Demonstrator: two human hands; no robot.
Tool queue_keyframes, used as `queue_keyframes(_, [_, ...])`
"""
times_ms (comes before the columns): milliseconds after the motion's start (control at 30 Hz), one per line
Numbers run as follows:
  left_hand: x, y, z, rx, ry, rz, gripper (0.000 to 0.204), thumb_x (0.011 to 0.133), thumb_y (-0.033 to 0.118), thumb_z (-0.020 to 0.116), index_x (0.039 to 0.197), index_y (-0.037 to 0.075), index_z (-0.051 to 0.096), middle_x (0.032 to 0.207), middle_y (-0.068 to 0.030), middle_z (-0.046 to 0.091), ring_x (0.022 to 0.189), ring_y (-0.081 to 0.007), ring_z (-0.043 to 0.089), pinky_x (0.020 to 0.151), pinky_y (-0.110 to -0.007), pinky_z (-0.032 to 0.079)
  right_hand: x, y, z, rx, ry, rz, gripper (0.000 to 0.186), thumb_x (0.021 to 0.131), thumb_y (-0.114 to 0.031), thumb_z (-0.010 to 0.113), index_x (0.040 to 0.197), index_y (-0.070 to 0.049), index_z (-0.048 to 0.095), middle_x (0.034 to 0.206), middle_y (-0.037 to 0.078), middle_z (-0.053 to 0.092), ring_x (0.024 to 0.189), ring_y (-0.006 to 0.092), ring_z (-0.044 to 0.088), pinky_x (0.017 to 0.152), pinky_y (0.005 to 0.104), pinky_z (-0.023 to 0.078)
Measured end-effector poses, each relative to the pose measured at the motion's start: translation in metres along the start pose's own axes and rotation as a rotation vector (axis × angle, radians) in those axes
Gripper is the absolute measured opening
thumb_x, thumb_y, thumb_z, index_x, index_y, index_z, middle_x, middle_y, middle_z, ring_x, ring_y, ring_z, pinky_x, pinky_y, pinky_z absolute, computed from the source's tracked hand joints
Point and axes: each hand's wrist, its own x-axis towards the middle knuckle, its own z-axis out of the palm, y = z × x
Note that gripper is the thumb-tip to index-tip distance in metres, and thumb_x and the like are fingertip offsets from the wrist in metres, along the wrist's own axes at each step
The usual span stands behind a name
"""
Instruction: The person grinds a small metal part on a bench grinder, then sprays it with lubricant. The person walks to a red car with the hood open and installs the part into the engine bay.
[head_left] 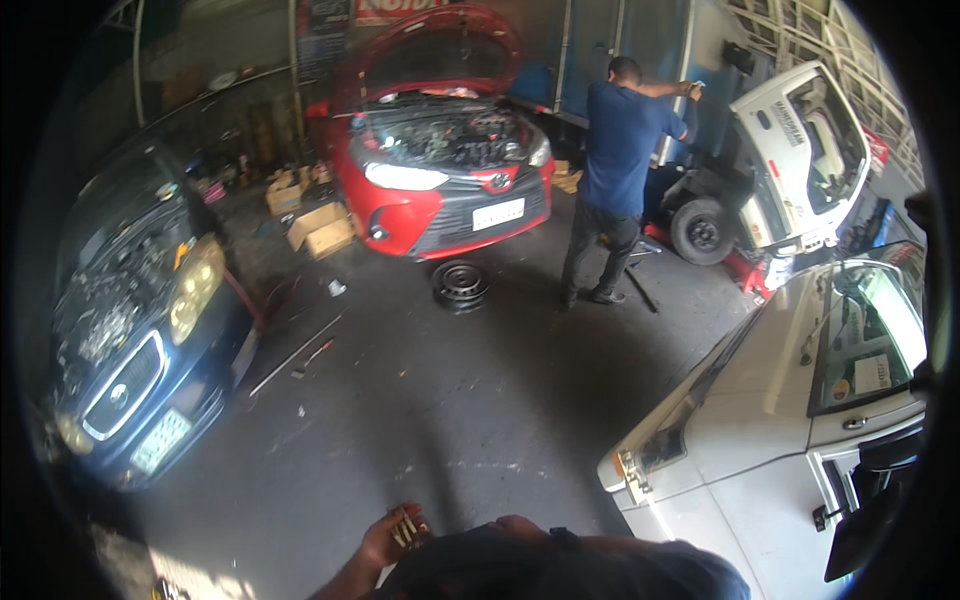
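At the lower edge, left of my dark-clothed body, my left hand (pixel 383 540) is turned up with its fingers curled around several small pale, metallic pieces (pixel 407 530). Their exact kind is too small to make out. My right hand (pixel 522 526) shows only in part, close against my front, and its fingers are hidden. Neither hand touches a car. Beyond them the dark grey floor (pixel 420 410) stretches to a red car (pixel 450 190) with its hood raised.
A dark blue car (pixel 150 370) with its engine bay exposed stands left, a silver vehicle (pixel 740 440) right. A wheel rim (pixel 461 283), a long rod (pixel 295 355) and cardboard boxes (pixel 322 230) lie on the floor. Another person (pixel 622 150) stands by a white truck cab (pixel 800 150).
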Motion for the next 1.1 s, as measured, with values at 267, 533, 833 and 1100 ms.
queue_keyframes(267, [0.226,0.110,0.125,0.403,-0.319,-0.474,0.029,0.098,0.017,0.051,0.123,0.007,0.057,0.101,-0.0081,0.062,0.086,-0.0183,0.062,0.079,-0.034,0.052,0.063,0.024,-0.073,0.095,0.455,0.237,0.057,0.094,-0.055,0.046,0.103,-0.003,0.068,0.108,0.019,0.067,0.110,0.0387,0.058,0.094,0.0455,0.046])
queue_keyframes(533, [0.443,0.162,0.213,0.471,-0.057,-0.403,0.021,0.097,0.023,0.057,0.111,0.008,0.061,0.088,-0.0032,0.058,0.066,-0.0098,0.052,0.053,-0.023,0.042,0.175,0.128,-0.206,0.463,0.053,0.634,0.058,0.095,-0.054,0.050,0.120,-0.004,0.062,0.121,0.020,0.063,0.114,0.0292,0.057,0.098,0.0396,0.043])
queue_keyframes(833, [0.597,0.192,0.329,0.421,0.146,-0.263,0.018,0.092,0.023,0.066,0.096,0.007,0.060,0.077,-0.0018,0.060,0.062,-0.0119,0.057,0.053,-0.026,0.045,0.336,-0.047,-0.589,0.393,0.000,-0.101,0.055,0.096,-0.046,0.053,0.129,-0.002,0.057,0.111,0.014,0.067,0.090,0.0197,0.065,0.083,0.0341,0.050])
queue_keyframes(1100, [0.760,0.255,0.411,0.943,-0.131,-0.207,0.033,0.089,0.036,0.070,0.104,0.006,0.065,0.084,-0.0023,0.065,0.073,-0.0095,0.058,0.060,-0.024,0.044,0.452,-0.069,-0.733,0.572,0.114,-0.118,0.034,0.096,-0.030,0.060,0.114,-0.001,0.063,0.088,0.008,0.066,0.080,0.0145,0.062,0.072,0.0285,0.050])
